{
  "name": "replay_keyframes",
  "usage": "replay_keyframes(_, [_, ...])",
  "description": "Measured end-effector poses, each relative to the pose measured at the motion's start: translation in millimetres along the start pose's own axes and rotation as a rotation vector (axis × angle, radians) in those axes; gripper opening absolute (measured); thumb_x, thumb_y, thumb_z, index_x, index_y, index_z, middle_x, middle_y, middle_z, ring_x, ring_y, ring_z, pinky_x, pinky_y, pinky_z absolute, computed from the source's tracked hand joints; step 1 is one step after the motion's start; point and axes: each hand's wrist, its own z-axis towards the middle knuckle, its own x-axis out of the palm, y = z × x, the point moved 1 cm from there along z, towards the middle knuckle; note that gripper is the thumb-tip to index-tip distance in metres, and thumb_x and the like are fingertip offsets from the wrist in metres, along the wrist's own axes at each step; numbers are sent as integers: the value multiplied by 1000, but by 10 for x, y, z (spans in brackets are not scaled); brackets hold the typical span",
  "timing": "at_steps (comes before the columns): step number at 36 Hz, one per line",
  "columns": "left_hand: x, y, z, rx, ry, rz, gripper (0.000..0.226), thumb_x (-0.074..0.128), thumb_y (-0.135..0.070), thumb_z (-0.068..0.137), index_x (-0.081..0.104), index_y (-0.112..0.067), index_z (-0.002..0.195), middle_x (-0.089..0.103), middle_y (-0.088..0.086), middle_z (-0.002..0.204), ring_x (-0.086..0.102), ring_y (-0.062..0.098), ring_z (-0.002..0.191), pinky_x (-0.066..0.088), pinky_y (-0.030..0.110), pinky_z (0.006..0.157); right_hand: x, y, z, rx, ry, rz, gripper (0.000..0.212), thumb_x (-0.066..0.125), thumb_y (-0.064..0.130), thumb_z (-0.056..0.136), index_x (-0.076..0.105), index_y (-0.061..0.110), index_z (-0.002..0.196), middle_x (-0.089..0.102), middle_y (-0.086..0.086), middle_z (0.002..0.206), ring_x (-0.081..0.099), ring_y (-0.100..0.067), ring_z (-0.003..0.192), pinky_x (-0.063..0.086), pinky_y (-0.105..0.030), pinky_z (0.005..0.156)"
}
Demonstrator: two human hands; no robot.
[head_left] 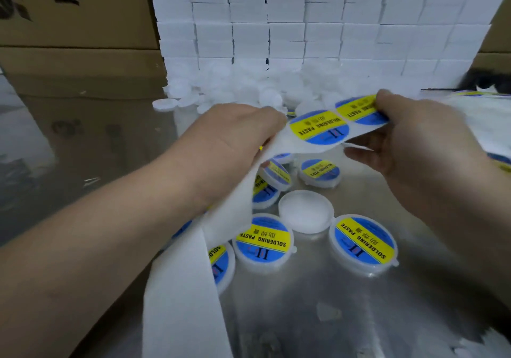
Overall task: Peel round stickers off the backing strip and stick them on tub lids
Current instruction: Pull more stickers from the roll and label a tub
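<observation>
A white backing strip (182,288) runs from the bottom of the view up between my hands. My left hand (232,139) grips it just left of a round blue-and-yellow sticker (318,128). My right hand (409,139) pinches the strip over a second sticker (356,108), thumb on top, fingers underneath. Below, on the shiny metal table (331,302), lies one plain white tub lid (305,211) with no sticker. Around it sit several stickered tubs, such as a tub at the right (363,242) and a tub at the centre (262,240).
A heap of plain white lids (249,89) lies at the back, before a wall of stacked white boxes (304,17). Cardboard cartons (69,11) stand at the left. More sticker strip (484,105) lies at the right edge.
</observation>
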Motion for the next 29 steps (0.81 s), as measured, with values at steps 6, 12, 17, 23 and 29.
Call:
replay_keyframes(6, [59,-91,-76,29,-53,-67,49,49,-48,64,61,-4,82,60,23,86,53,16,68,47,45,76,-23,-31,-14,-177,-88,-361,30,46,30,94,54,9,74,66,-3,69,65,-9,50,53,-48,81])
replay_keyframes(12, [20,2,-5,-117,15,-185,33,50,-50,62,74,-29,67,72,-3,74,62,8,56,43,22,54,-38,-20,-86,-349,-108,-754,43,40,30,96,42,-4,71,60,-29,81,40,-18,45,25,-22,34])
replay_keyframes(17, [-25,-10,23,-187,-14,-243,41,51,-52,65,74,-18,69,69,1,70,60,15,59,40,24,55,23,-37,-199,-396,20,-885,47,38,39,94,41,7,59,42,-9,53,35,-19,46,27,-22,38])
replay_keyframes(23, [-28,18,21,-147,-20,-307,60,56,-51,59,68,-6,97,69,14,97,63,19,71,45,30,66,93,-61,-303,-490,223,-988,50,31,49,79,35,9,47,29,-1,37,39,-9,47,32,-16,45])
replay_keyframes(29, [13,37,-4,-151,120,-354,42,61,-46,61,73,-12,83,73,10,86,69,23,74,54,34,71,138,-109,-432,-686,641,-1151,56,17,51,91,38,13,54,45,2,51,42,-12,58,31,-30,56])
